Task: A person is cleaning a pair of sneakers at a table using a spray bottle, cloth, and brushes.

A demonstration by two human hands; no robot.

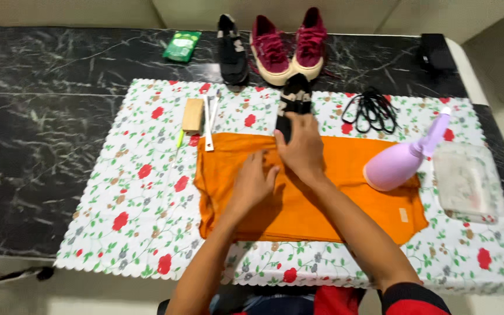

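Observation:
An orange cloth [345,204] lies spread on a white floral mat [141,198]. My left hand [253,182] rests flat on the cloth near its middle, fingers together. My right hand [302,149] lies over the heel end of a black shoe [294,99] that stands at the cloth's far edge; how firmly it grips the shoe is not clear. The shoe's toe points away from me.
A lilac spray bottle [401,160] lies on the cloth's right end beside a clear plastic tray [468,181]. Black laces [371,109], a wooden brush [192,115], white sticks [209,119], another black shoe [232,49], maroon sneakers [290,44], a green packet [182,45] and a black box [436,51] lie further back.

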